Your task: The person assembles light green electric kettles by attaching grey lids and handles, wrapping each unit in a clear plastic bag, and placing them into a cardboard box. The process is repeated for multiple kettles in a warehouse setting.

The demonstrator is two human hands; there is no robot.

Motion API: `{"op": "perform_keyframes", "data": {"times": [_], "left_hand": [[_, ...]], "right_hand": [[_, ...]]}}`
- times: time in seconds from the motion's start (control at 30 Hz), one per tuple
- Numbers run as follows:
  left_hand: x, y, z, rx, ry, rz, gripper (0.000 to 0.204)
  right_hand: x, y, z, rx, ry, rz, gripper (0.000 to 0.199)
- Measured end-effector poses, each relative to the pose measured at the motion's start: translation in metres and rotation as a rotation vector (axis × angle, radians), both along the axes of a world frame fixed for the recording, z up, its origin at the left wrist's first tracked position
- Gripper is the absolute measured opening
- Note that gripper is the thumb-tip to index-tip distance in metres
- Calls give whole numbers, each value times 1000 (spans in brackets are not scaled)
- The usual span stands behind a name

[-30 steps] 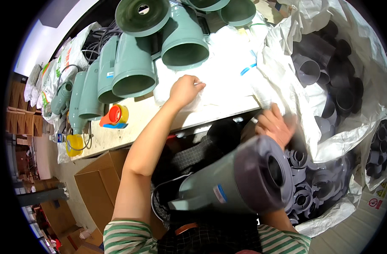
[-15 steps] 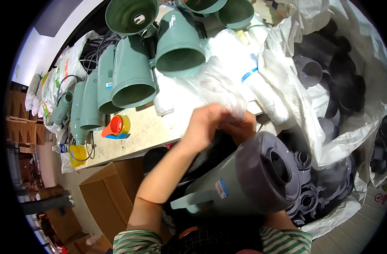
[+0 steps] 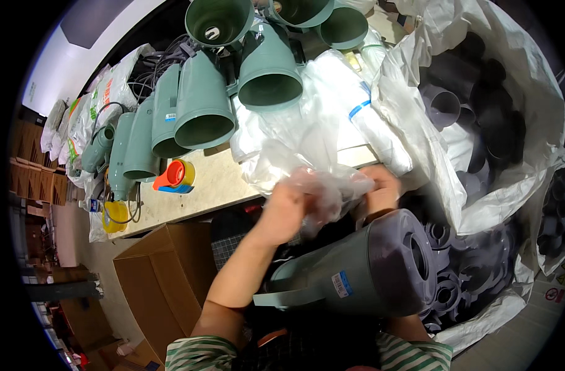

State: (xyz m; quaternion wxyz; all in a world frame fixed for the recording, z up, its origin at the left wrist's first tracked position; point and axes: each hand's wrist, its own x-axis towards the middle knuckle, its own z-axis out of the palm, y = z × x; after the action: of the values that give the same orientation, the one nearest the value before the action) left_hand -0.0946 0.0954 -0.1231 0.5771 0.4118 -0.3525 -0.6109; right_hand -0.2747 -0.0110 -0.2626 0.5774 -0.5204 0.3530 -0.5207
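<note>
Hands have met over the lap: left hand [image 3: 288,207] and right hand [image 3: 381,191] each grip a clear bag [image 3: 329,188] lifted off the tabletop [image 3: 214,185], pulling it apart just above the green jug [image 3: 357,272].

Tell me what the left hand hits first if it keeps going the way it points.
Probably the right hand: the left hand points right across the clear plastic bag both hold, though depth is hard to judge.

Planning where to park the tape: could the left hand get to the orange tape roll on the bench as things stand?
Probably yes, once freed. The left hand grips the clear plastic bag with the right hand; bare bench lies between it and the orange tape roll.
</note>
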Motion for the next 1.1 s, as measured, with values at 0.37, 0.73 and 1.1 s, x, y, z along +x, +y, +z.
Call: {"op": "perform_keyframes", "data": {"times": [0.37, 0.73, 1.1], "left_hand": [[-2, 19, 16, -606, -339, -96, 8], [12, 360, -98, -353, -1311, -272, 20], [-29, 442, -6, 571, -1579, 634, 40]], "right_hand": [[-134, 55, 39, 378, -969, 157, 23], [-7, 215, -4, 478, 17, 907, 83], [139, 253, 27, 276, 132, 1423, 41]]}}
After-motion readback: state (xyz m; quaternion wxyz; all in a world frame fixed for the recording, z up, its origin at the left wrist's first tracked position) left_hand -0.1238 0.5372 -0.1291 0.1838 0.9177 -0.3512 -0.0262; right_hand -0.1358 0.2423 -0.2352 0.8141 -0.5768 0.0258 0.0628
